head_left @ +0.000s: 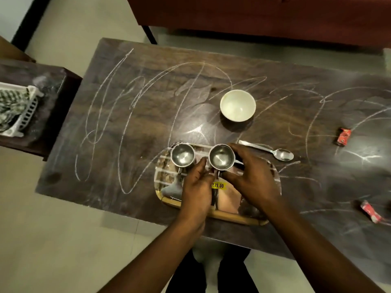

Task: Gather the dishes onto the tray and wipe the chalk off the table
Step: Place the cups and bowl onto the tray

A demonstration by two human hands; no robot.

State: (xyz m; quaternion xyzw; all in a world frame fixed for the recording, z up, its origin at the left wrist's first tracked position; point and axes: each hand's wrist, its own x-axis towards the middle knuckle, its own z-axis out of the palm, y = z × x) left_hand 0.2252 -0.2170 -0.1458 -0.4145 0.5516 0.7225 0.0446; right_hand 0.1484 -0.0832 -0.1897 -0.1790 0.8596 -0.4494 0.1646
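Head view, looking down on a dark wooden desk (pixel 296 66).

- Chalk scribbles (pixel 131 106) run across most of the desk top, left to right.
- Tray (pixel 232 217) lies at the near edge of the desk, about centre. A yellow price sticker (pixel 218 185) shows on its surface between the two hands.
- Two steel cups stand upright on the far part of the tray, side by side and just apart: left cup (pixel 182 155), right cup (pixel 221 159). Both look empty.
- Right hand (pixel 251 176): grip narrow, fingers curled round the far side of the right cup, thumb at its near side by the handle.
- Left hand (pixel 196 182): forefinger lies straight between the cups, against the right cup's left wall; thumb near the handle. Whether this grip actually holds the cup, I cannot tell.
- White bowl (pixel 238 105): upright on the desk beyond the tray, off the tray, empty.
- Spoon (pixel 275 152): flat on the desk just beside the tray's far right corner, bowl end to the right.
- Two red wrappers on the right part of the desk, well apart: far wrapper (pixel 343 137), near wrapper (pixel 371 211).
- White basket (pixel 27 115) with a checked cloth (pixel 10 102) in it sits on a lower stand left of the desk.
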